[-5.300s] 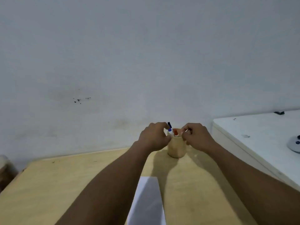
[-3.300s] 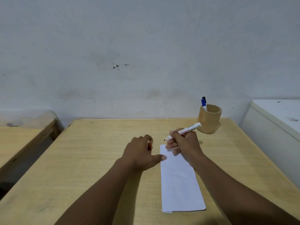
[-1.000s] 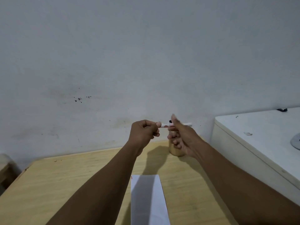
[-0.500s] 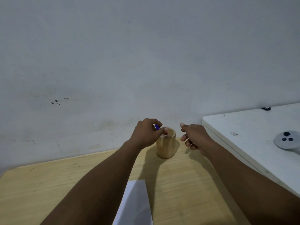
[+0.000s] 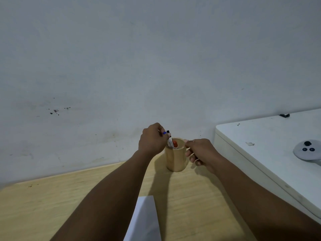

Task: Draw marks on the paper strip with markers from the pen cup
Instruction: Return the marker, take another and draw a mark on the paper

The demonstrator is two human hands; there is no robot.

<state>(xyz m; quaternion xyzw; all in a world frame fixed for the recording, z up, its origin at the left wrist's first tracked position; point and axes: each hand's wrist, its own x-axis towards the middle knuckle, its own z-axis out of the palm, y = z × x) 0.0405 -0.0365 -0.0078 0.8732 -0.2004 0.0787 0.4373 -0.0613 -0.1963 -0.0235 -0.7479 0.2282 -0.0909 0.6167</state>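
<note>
A bamboo pen cup point(image 5: 176, 158) stands near the far edge of the wooden table point(image 5: 52, 206). A red-capped marker point(image 5: 175, 144) sits inside it. Blue-capped point(image 5: 164, 133) and black-capped point(image 5: 168, 131) markers stick out at its left rim. My left hand point(image 5: 152, 140) is above the cup's left side, fingers pinched on the blue-capped marker. My right hand point(image 5: 199, 151) is against the cup's right side, thumb on the rim and fingers curled beside the wall. The white paper strip point(image 5: 145, 220) lies close to me between my forearms, partly cut off by the frame's bottom edge.
A white table point(image 5: 269, 146) stands higher at the right, with a grey round device point(image 5: 306, 150) and a small black object point(image 5: 284, 115) on it. A plain wall point(image 5: 156, 66) rises right behind the cup.
One second ago both hands held the red marker in the air. It now stands in the cup. My right hand has moved left onto the cup, and my left hand pinches the blue-capped marker.
</note>
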